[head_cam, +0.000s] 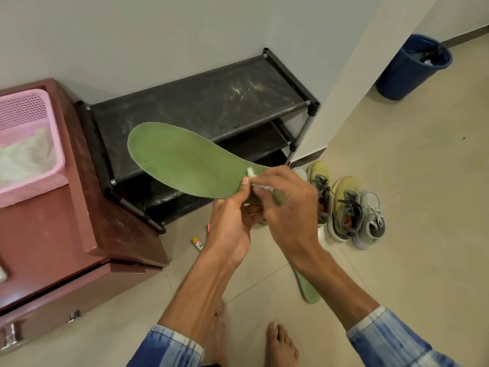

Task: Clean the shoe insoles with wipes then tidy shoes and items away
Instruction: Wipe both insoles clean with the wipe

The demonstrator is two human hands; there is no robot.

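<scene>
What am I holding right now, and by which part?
The left hand holds the green insole, its grip at the narrower end. The right hand pinches a white wipe against that same end.

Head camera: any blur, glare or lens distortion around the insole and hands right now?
Head view: the right hand looks slightly motion-smeared over the wipe; the green insole and left hand are sharp; wide-angle bending bows the shoe rack; light is soft, no glare.

A green insole (pixel 185 160), white wipe (pixel 250 171), black shoe rack (pixel 201 102), pink basket (pixel 26 107), reddish-brown cabinet (pixel 92 207), blue bin (pixel 404 72), yellow shoes (pixel 345 186) with grey laces (pixel 349 205), beige floor (pixel 410 181), blue-and-white streaked sleeves (pixel 383 337).
</scene>
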